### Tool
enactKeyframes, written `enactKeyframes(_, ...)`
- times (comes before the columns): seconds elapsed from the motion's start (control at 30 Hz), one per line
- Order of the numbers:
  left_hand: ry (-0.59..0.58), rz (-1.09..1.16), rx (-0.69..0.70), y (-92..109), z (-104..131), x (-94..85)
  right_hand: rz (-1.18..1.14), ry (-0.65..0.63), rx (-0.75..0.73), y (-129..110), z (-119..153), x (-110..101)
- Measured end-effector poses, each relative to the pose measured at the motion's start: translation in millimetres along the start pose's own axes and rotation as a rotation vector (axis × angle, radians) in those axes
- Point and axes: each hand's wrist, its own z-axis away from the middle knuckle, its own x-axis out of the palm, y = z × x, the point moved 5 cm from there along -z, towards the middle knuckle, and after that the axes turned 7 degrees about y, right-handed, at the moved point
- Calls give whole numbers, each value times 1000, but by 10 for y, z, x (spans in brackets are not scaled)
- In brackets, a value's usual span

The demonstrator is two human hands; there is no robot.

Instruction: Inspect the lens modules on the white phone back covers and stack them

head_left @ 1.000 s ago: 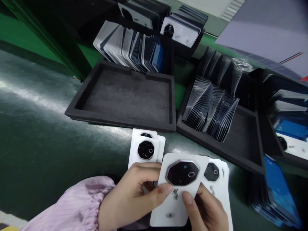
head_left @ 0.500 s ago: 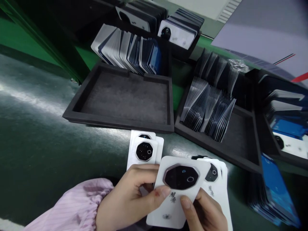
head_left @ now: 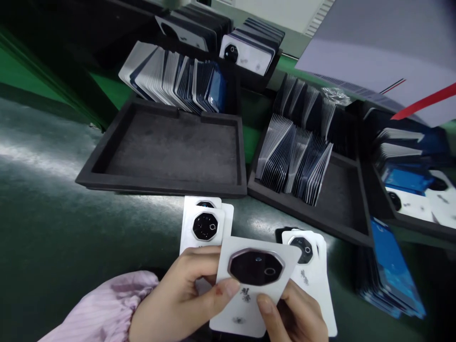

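Head camera view: both hands are clamped on one white, round-cornered flat card (head_left: pixel 250 279) printed with a black octagonal lens panel. The left hand (head_left: pixel 178 297), below a pale pink striped sleeve (head_left: pixel 99 311), pinches the card's left edge, thumb on its printed face. The right hand (head_left: pixel 301 313) grips the lower right edge, its thumb also on the front and its fingers curled behind.

Just beyond the left hand, an overlapping pile of matching white cards (head_left: pixel 206 227) lies on the dark green tabletop (head_left: pixel 142 228), near the near right corner of a shallow black rectangular tray (head_left: pixel 171 152). A second white pile (head_left: pixel 315 285) lies beside the right hand.

Behind the black tray's far edge, a leaning row of white and dark blue cards (head_left: pixel 171 78) stands on edge. Rightward, a black sectioned tray (head_left: pixel 340 194) holds thin silver-edged sheets (head_left: pixel 285 161) fanned along its left side. Outside that tray's near right corner leans a stack of glossy blue cards (head_left: pixel 397 266).
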Motion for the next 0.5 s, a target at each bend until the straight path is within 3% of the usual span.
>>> enactKeyframes(0.17,-3,36,-20,-19,15,-11,39,11,-60,-21,-12,-13)
enactKeyframes(0.5,-31,374,-283,-152,75,24,17,-6,-106,-48,30,4)
